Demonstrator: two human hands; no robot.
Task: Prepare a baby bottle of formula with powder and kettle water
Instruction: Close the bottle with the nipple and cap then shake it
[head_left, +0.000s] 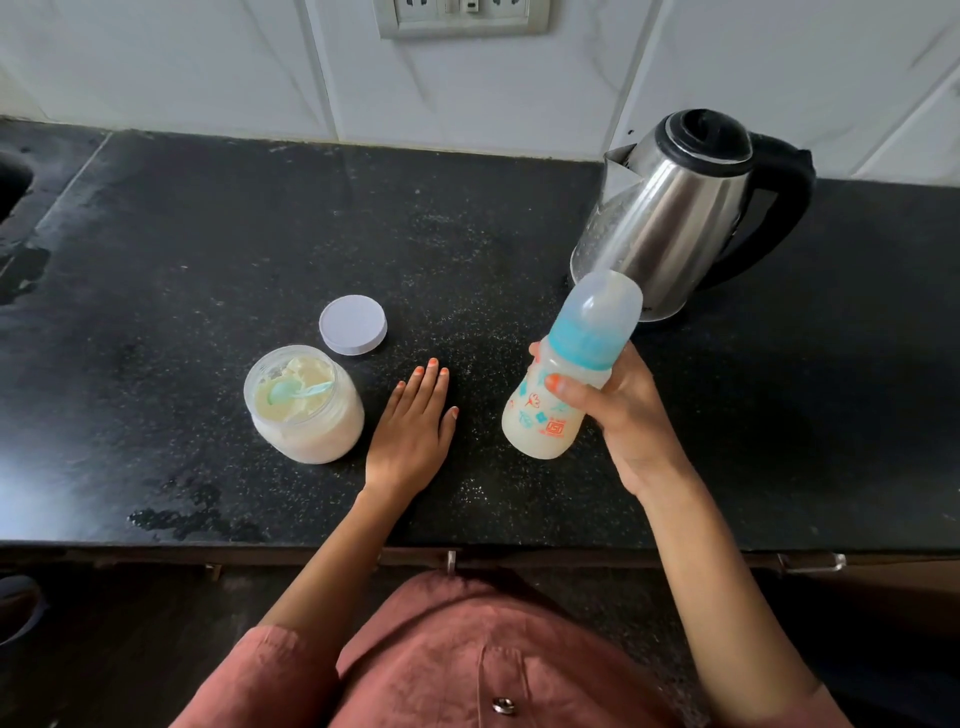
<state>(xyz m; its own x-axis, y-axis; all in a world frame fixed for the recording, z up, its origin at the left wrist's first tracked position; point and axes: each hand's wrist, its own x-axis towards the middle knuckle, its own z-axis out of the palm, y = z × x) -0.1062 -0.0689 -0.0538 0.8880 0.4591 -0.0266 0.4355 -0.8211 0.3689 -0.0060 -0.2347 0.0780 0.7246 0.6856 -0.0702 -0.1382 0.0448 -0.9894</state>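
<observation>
Bottle (535, 415) aslant, cap (605, 306) seemingly toward kettle (670, 208)

Soft even daylight, sharp focus, wide-angle bending at edges.

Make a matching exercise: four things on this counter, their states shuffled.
1. cloudy baby bottle, blue collar
2. round white plastic lid
3. clear plastic powder jar
4. steel kettle, black handle

A. open, scoop inside
B. standing at back right
C. tilted in right hand
D. flat on black counter

Pairs: 1-C, 2-D, 3-A, 4-B
</observation>
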